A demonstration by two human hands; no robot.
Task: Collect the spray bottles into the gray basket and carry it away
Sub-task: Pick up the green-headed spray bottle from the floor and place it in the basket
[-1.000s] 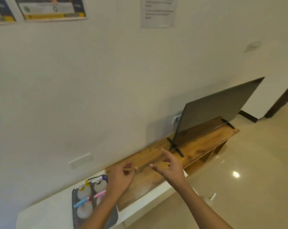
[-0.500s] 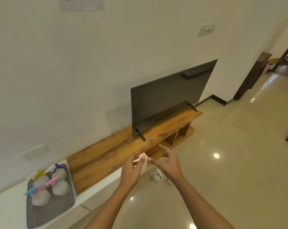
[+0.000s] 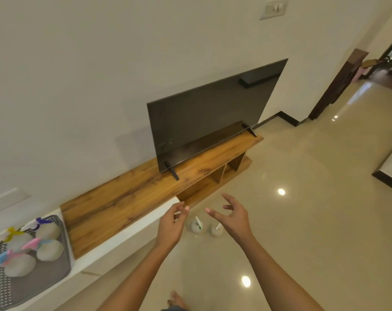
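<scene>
Collection step, part-complete. The gray basket (image 3: 33,274) stood on the white worktop (image 3: 114,248) to the left of the wooden TV stand (image 3: 132,198) and already held several spray bottles (image 3: 50,249) with coloured triggers. Two further bottles, the left floor bottle (image 3: 196,225) and the right floor bottle (image 3: 217,230), stood upright on the floor (image 3: 302,221) just in front of the stand's near end, close together but apart. The left hand (image 3: 171,225) and the right hand (image 3: 234,217) hung above them, touching neither. The left fingers (image 3: 186,208) were loosely curled with the thumb near the fingertips; the right fingers (image 3: 227,197) were spread wide; both hands were empty. The next move probably called for a downward reach, one hand to each bottle neck, then a carry leftward past the stand to the basket.
</scene>
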